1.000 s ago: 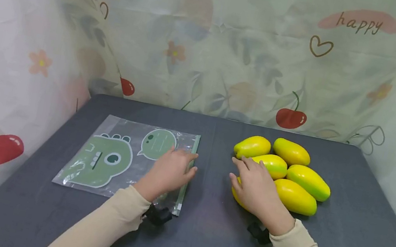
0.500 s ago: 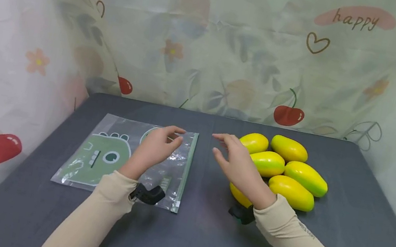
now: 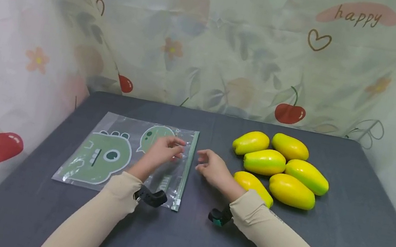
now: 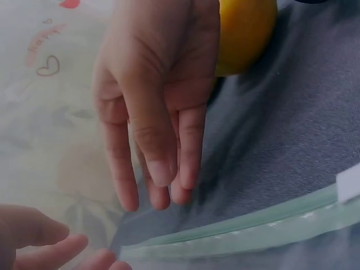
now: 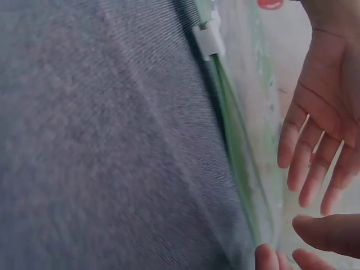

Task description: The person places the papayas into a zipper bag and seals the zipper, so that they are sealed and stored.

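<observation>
A clear zip bag [image 3: 142, 127] printed with a green cartoon monster lies flat on the left of the table. Its green zip edge [image 3: 187, 170] faces right, with a white slider [image 5: 208, 40] at the near end. My left hand [image 3: 163, 150] hovers over the bag's right part, fingers loosely bent, holding nothing. Just right of the zip edge is my right hand [image 3: 215, 171], also holding nothing, fingers relaxed and pointing at the bag. Several yellow-green mangoes [image 3: 264, 161] lie behind and to the right of it; my right sleeve overlaps the nearest mango [image 3: 250, 185].
The dark grey table [image 3: 193, 245] has its far edge against a printed curtain [image 3: 218, 48], and similar curtain hangs at both sides. A black wrist camera [image 3: 152, 197] is strapped to my left wrist, another camera [image 3: 219, 216] to my right.
My right hand has moved left, away from over the mangoes, to beside the bag's zip edge. My left hand lifted back from the zip edge, then shifted slightly right. Bag and mangoes stay put.
</observation>
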Demonstrator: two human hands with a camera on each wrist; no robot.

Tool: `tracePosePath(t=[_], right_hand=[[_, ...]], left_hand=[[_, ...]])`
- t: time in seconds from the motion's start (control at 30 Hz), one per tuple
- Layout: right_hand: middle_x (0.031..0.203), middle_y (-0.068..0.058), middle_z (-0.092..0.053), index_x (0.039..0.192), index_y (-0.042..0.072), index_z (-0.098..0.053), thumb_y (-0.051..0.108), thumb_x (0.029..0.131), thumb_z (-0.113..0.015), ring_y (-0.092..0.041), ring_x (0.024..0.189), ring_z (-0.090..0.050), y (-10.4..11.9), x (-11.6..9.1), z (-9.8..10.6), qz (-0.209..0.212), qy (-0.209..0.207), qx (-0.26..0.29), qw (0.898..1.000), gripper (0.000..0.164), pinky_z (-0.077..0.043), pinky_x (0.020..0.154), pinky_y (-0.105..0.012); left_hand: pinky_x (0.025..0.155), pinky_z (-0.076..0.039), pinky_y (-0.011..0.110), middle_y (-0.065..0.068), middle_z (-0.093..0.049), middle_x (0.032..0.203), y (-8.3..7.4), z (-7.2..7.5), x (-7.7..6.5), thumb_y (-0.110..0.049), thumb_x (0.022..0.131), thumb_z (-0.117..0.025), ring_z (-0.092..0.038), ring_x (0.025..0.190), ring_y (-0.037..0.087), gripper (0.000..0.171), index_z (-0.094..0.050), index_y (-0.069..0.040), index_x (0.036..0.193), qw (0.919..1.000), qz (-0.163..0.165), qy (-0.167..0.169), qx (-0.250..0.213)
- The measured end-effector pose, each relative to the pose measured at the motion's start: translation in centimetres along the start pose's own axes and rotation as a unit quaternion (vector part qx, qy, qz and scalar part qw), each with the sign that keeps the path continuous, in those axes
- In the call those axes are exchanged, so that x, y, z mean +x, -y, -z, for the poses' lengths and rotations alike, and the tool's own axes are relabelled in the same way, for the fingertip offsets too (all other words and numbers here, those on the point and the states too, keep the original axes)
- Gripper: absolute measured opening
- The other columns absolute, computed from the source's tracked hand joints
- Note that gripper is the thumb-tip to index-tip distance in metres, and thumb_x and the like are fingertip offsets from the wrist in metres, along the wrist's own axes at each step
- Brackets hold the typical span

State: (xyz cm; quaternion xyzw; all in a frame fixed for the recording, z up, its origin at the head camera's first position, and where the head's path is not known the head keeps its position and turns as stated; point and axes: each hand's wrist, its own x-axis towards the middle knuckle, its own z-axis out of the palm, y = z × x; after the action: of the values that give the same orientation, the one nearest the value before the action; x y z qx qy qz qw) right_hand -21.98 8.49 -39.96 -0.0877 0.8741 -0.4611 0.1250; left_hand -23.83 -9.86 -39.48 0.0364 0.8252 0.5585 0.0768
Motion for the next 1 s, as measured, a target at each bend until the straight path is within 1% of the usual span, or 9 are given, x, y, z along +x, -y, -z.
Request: tracePosePath(t=[0.13,0.27,0.37,0.53,0.73,0.87,1.0], right_hand=[[0.119,-0.016,-0.063,0.131,0.001,-0.054,0.003,0.088,-0.064,-0.028,0.107,-0.061,-0.3,0.7,-0.5,-0.017,-0.002,0.006,1.0,0.044,-0.052,0.088,-0.039],[0.113,-0.014,-0.064,0.127,0.002,-0.059,0.004,0.084,-0.069,-0.025,0.101,-0.061,-0.3,1.3,-1.1,-0.021,-0.003,-0.009,1.0,0.043,-0.051,0.086,-0.036],[0.107,-0.012,-0.065,0.125,0.004,-0.062,0.006,0.082,-0.073,-0.022,0.094,-0.059,-0.3,1.7,-1.3,-0.031,-0.006,-0.02,0.999,0.044,-0.051,0.081,-0.033],[0.1,-0.009,-0.062,0.125,0.008,-0.062,0.008,0.078,-0.079,-0.02,0.085,-0.055,-0.5,2.0,-1.3,-0.046,-0.007,-0.032,0.998,0.051,-0.048,0.072,-0.028],[0.095,-0.008,-0.059,0.127,0.009,-0.059,0.007,0.075,-0.081,-0.02,0.077,-0.053,-0.5,2.2,-1.4,-0.041,-0.001,-0.044,0.998,0.057,-0.044,0.064,-0.025],[0.093,-0.008,-0.058,0.129,0.009,-0.058,0.008,0.074,-0.081,-0.019,0.074,-0.052,-0.4,2.3,-1.4,-0.04,0.006,-0.045,0.998,0.06,-0.043,0.061,-0.024],[0.092,-0.008,-0.057,0.131,0.009,-0.056,0.009,0.072,-0.082,-0.018,0.073,-0.052,-0.3,2.5,-1.4,-0.038,0.014,-0.048,0.998,0.064,-0.043,0.059,-0.024]], left_hand=[[0.069,-0.056,0.03,0.021,-0.067,0.104,0.7,-0.5,0.5,-0.006,0.093,-0.051,-0.067,0.083,0.02,0.03,-0.062,0.005,0.119,0.9992,0.035,0.01,-0.017],[0.063,-0.055,0.026,0.015,-0.066,0.097,1.2,-0.6,0.8,-0.004,0.093,-0.049,-0.063,0.074,0.015,0.029,-0.062,0.004,0.118,0.9961,0.077,0.012,-0.041],[0.061,-0.054,0.024,0.011,-0.065,0.091,1.5,-0.8,1.0,-0.004,0.092,-0.051,-0.061,0.07,0.013,0.028,-0.063,0.003,0.117,0.9949,0.092,0.014,-0.039],[0.06,-0.054,0.023,0.008,-0.064,0.085,1.9,-1.2,1.4,-0.006,0.09,-0.057,-0.06,0.068,0.012,0.025,-0.064,0.002,0.113,0.9951,0.094,0.022,-0.021],[0.059,-0.053,0.022,0.005,-0.062,0.079,2.1,-1.5,1.5,-0.009,0.089,-0.065,-0.057,0.066,0.011,0.022,-0.066,0.002,0.108,0.996,0.084,0.028,0.009],[0.058,-0.052,0.021,0.004,-0.061,0.078,2.1,-1.8,1.6,-0.013,0.086,-0.07,-0.056,0.064,0.011,0.023,-0.067,0.0,0.105,0.9959,0.074,0.019,0.048],[0.057,-0.052,0.023,0.004,-0.062,0.079,2.0,-1.9,1.7,-0.019,0.084,-0.074,-0.057,0.062,0.011,0.026,-0.067,-0.002,0.102,0.9926,0.069,0.008,0.099]])
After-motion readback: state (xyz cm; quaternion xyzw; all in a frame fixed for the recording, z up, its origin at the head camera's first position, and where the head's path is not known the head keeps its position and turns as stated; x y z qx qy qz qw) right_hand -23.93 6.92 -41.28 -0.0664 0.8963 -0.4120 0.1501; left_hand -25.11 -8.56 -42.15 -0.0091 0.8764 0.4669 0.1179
